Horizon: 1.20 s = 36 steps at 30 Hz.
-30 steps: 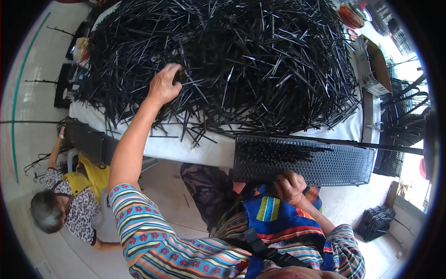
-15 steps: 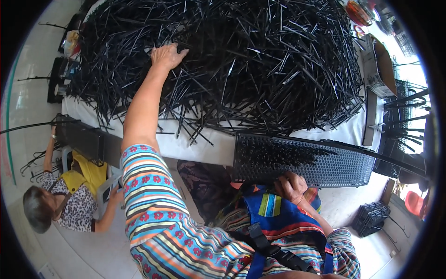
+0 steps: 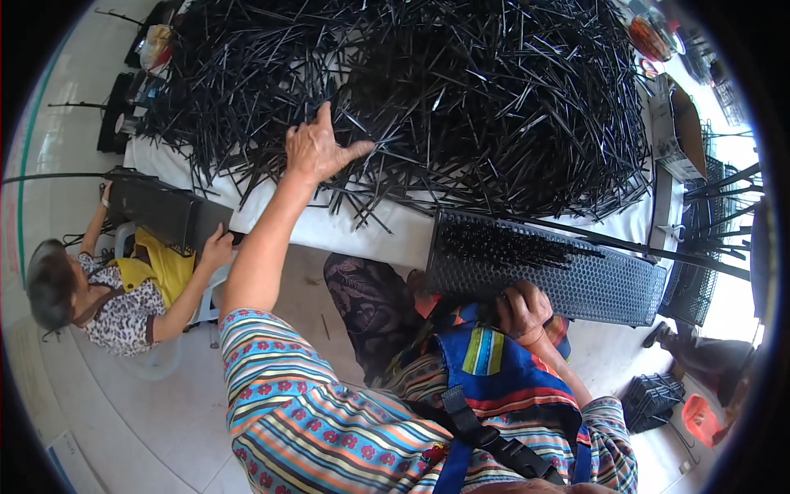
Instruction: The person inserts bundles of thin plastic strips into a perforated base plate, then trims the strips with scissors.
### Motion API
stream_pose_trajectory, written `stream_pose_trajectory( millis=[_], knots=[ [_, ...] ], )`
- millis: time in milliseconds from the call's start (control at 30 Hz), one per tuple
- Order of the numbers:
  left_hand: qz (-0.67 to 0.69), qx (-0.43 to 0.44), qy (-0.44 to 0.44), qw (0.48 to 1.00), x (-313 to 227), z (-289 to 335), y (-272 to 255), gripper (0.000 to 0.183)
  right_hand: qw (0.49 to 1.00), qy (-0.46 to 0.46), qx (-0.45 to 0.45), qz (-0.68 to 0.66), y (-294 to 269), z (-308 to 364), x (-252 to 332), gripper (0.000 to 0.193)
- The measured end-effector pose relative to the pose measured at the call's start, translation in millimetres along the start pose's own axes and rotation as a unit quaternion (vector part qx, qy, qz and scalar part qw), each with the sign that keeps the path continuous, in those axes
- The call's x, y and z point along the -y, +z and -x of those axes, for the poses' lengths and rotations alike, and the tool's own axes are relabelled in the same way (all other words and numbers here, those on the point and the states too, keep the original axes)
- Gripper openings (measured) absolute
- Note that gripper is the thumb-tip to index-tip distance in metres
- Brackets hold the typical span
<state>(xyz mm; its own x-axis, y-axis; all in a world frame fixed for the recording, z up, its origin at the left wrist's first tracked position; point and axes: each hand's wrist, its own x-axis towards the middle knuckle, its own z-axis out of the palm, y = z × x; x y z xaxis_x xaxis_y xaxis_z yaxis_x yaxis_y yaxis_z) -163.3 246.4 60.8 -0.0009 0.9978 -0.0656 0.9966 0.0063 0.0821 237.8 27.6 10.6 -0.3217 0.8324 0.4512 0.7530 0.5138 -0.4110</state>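
Over the near left part of a big heap of thin black plastic strips (image 3: pixel 510 115), my left hand (image 3: pixel 315 151) is held with thumb and index finger spread apart. Its other fingers look bent, and I see nothing gripped in it. My right hand (image 3: pixel 525 311) is curled round the near edge of a long black perforated basket (image 3: pixel 613 288), which sits tilted at the table's front edge by my lap. Many short black pieces (image 3: pixel 510 247) form a dense bristly patch on the basket's left and middle. The tips of my right fingers are partly hidden.
The heap lies on a white-covered table (image 3: pixel 346 226). At the left a seated person (image 3: pixel 123 313) handles another black basket (image 3: pixel 156 210). An open cardboard box (image 3: pixel 679 132) stands at the right. Stacked black baskets (image 3: pixel 654 401) and a red stool (image 3: pixel 702 420) are on the right floor.
My left hand has moved back toward me and slightly right, its fingers now spread wider. My right hand stays on the basket. The person at left has reached a hand to their basket.
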Motion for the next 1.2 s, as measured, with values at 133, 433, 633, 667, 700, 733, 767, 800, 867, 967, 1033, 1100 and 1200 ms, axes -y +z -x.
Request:
stream_pose_trajectory(
  millis=[133,433,633,667,700,733,767,800,867,967,1033,1100,1200],
  knots=[
    [-0.020,-0.072,-0.003,0.997,13,47,32,0.109,1.000,-0.003,-0.002,0.007,2,0,1,0.023],
    [0.026,-0.053,0.007,0.998,24,52,28,0.087,1.000,-0.004,-0.005,0.022,0,-3,-1,0.021],
    [-0.064,-0.105,0.070,0.990,-23,31,13,0.117,1.000,-0.011,-0.013,0.024,4,-3,-1,0.019],
    [-0.105,-0.082,0.058,0.989,-28,25,9,0.115,1.000,-0.007,-0.012,0.027,3,-2,-1,0.019],
    [-0.147,-0.059,0.045,0.986,-31,22,5,0.113,1.000,-0.006,-0.010,0.029,2,-2,-1,0.019],
    [-0.181,-0.041,0.043,0.982,-31,21,3,0.107,1.000,-0.006,-0.007,0.029,1,-2,-1,0.020],
    [-0.210,-0.024,0.044,0.977,-29,22,1,0.104,1.000,-0.005,-0.005,0.028,1,-1,-1,0.020],
    [-0.234,-0.009,0.049,0.971,-27,21,-1,0.102,0.999,-0.002,-0.004,0.035,-2,-2,-1,0.020],
    [-0.129,0.062,-0.011,0.990,2,17,15,0.102,0.999,-0.006,-0.008,0.037,-5,-4,-3,0.020],
    [-0.049,0.013,-0.001,0.999,38,40,31,0.100,0.999,-0.013,-0.008,0.031,0,-5,-4,0.020],
    [-0.042,0.014,-0.024,0.999,40,42,38,0.099,0.999,-0.013,-0.009,0.030,0,-4,-4,0.020],
    [-0.001,-0.041,-0.026,0.999,19,35,36,0.102,0.999,-0.008,-0.009,0.045,-5,-4,-7,0.020],
    [0.080,-0.078,0.001,0.994,-6,27,29,0.119,1.000,-0.011,-0.006,0.029,-2,-2,-5,0.021]
  ],
)
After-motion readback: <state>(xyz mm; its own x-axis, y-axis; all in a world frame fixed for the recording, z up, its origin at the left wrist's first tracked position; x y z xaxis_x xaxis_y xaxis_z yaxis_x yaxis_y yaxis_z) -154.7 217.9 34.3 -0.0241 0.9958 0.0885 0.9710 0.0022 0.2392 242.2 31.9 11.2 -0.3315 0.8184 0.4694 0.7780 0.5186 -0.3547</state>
